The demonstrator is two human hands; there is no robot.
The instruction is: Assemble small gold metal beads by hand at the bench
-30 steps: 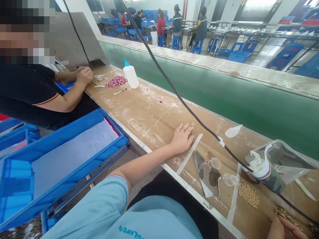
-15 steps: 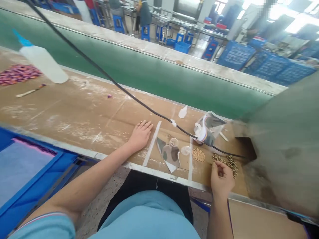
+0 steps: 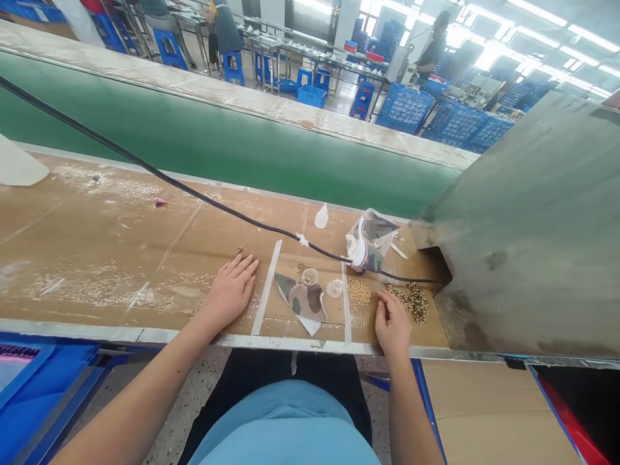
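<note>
My left hand (image 3: 231, 289) lies flat on the brown cardboard-covered bench, fingers stretched and holding nothing. Just beyond its fingertips is a tiny brassy piece (image 3: 239, 250). My right hand (image 3: 394, 326) has thumb and fingers drawn together beside a heap of dark brassy metal pieces (image 3: 417, 303); anything between the fingertips is too small to make out. Left of those fingers is a patch of small tan pieces (image 3: 359, 292). Between my hands lies a camouflage cloth piece (image 3: 296, 298) with a white tip. A small clear round cup (image 3: 310, 277) rests on it, and another clear cup (image 3: 334, 288) stands alongside.
A black cable (image 3: 232, 214) crosses the bench in front of my hands. Camouflage fabric (image 3: 375, 232) is bunched at the back right, near a metal housing (image 3: 527, 245). A white bottle (image 3: 19, 165) shows at left. A green belt (image 3: 271, 171) runs behind the bench.
The view has swung right and steadied. My right hand has shifted left, from the dark brassy heap toward the tan pieces. The left hand stays flat on the bench.
</note>
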